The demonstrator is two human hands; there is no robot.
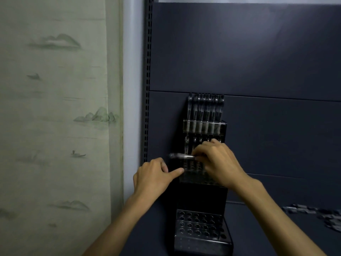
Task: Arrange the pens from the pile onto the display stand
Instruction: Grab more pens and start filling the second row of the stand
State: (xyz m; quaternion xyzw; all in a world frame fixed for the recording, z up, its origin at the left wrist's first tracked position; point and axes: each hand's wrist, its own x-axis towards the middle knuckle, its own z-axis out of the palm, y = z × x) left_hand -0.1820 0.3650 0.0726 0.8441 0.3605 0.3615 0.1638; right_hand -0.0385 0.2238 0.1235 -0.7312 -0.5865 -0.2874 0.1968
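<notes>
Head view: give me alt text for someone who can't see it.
A right hand holds a pen sideways at the middle tier of a black tiered display stand, while the left hand touches the stand's left edge. Pens fill the top tier; a pile of pens lies at right.

A shop: slotted shelving, pen display stand.

Black tiered display stand stands upright, top row filled; loose pens, seemingly dark, lie right.
</notes>
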